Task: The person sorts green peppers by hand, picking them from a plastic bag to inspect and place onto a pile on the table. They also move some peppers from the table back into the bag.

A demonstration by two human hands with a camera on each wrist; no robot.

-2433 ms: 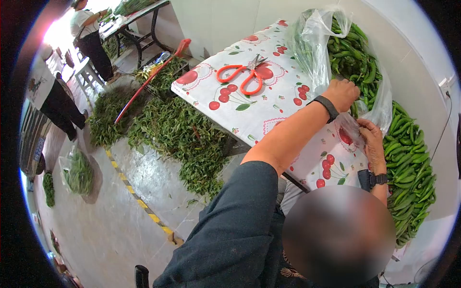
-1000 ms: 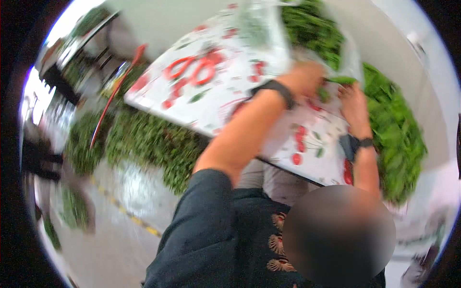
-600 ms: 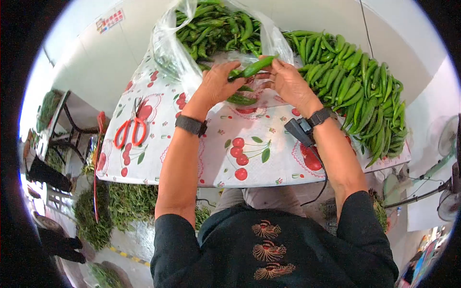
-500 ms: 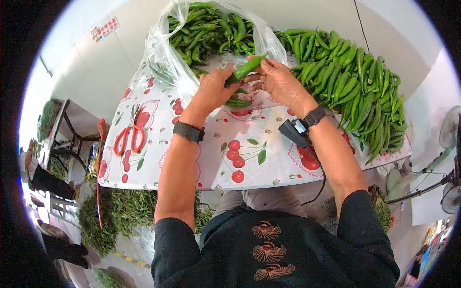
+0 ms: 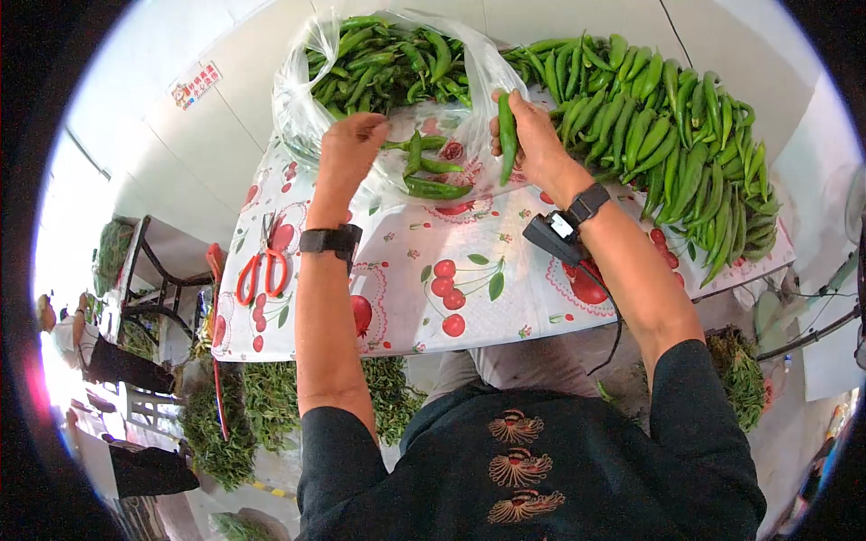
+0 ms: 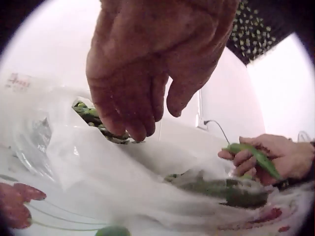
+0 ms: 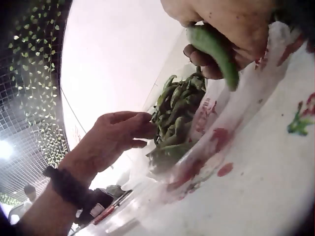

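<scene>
In the head view a long green pepper [image 5: 507, 142] stands nearly upright in my right hand [image 5: 538, 135], gripped between thumb and fingers. The same pepper [image 7: 216, 51] shows in the right wrist view. My left hand [image 5: 350, 146] hovers at the left side of a clear plastic bag [image 5: 296, 99]. Its fingers bend loosely and hold nothing, as the left wrist view confirms with the hand [image 6: 147, 73] above the bag. Heaped green peppers [image 5: 388, 63] fill the back of the bag. Several loose peppers [image 5: 437, 190] lie at its mouth, between my hands.
Neat rows of green peppers [image 5: 649, 135] cover the table's right side. Red-handled scissors [image 5: 263, 270] lie at the left on the cherry-patterned tablecloth [image 5: 397, 311]. Leafy stems [image 5: 271, 401] are piled on the floor beyond the front edge. A fan [image 5: 852, 207] stands at the right.
The head view has swung round to face the table squarely. Both hands were together at the pepper; my left hand has since let go and moved left, while the right keeps the pepper, now more upright.
</scene>
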